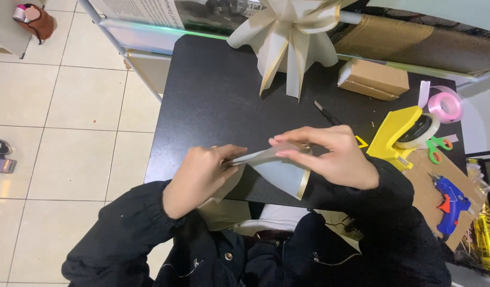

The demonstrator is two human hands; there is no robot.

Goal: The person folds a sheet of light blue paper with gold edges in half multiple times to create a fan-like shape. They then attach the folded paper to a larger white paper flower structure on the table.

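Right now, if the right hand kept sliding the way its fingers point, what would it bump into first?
The right hand points leftward across the folded cream ribbon, so it would probably meet the left hand first, which pinches the same ribbon's other end. Depth is hard to judge here.

Both hands (202, 172) (330, 157) pinch ribbon strip (279, 170) over blk table (213, 101).

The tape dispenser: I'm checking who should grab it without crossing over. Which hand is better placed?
Likely the right hand: the yellow tape dispenser stands just beyond it on the black table. The left hand sits across the folded ribbon strip, which both pinch.
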